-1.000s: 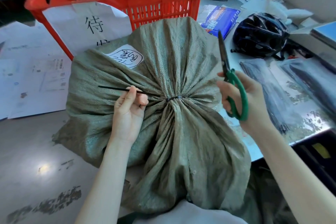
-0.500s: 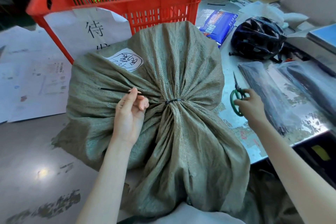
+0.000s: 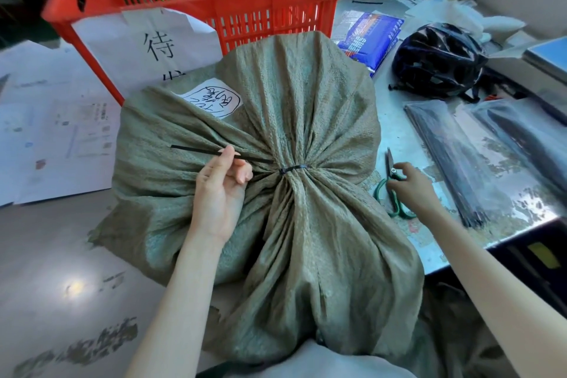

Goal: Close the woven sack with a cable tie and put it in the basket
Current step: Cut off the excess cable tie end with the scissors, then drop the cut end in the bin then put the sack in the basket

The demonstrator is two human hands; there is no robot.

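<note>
A grey-green woven sack (image 3: 306, 101) lies on the table in front of me, its neck gathered and cinched by a black cable tie (image 3: 294, 168). My left hand (image 3: 219, 190) pinches the tie's long black tail (image 3: 190, 150), which points left across the sack; whether the tail still joins the loop I cannot tell. My right hand (image 3: 411, 187) hovers with fingers apart over green-handled scissors (image 3: 391, 163) lying flat on the table right of the sack, fingertips touching them. The red plastic basket (image 3: 276, 12) stands just behind the sack.
A black helmet (image 3: 438, 61) and a blue packet (image 3: 371, 37) lie at the back right. Clear bags of black cable ties (image 3: 454, 163) lie right of the scissors. Printed papers (image 3: 46, 132) cover the table's left. The table's front edge runs at lower right.
My right hand lowered the scissors from beside the sack onto the table and opened over them. My left hand kept its pinch on the tail.
</note>
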